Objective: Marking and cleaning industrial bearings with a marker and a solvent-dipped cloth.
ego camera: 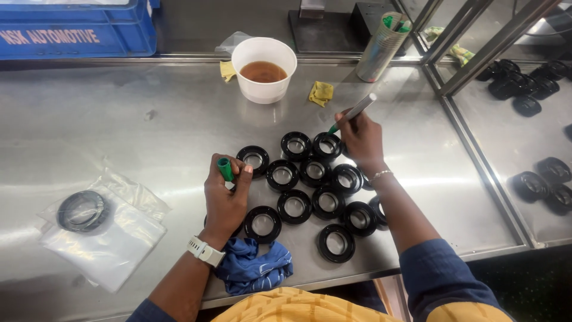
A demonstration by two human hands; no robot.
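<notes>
right hand [360, 138] clamped on marker [353, 113] over rings [326, 145]; left hand [225, 200] clamped on cap [226, 169]. risk: tip slips, smearing ink off the ring.

Rings [310, 191] clustered mid-table [119, 119]; bowl [264, 70] behind them, cloth [253, 266] in front, bagged ring [81, 210] at left.

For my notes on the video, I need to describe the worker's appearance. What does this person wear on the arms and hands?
Both hands are bare, with no gloves. The left hand has a white watch on its wrist. The right hand has a thin silver-coloured bracelet on its wrist. Dark blue sleeves are pushed up above the forearms. Below, a yellow garment shows.
</notes>
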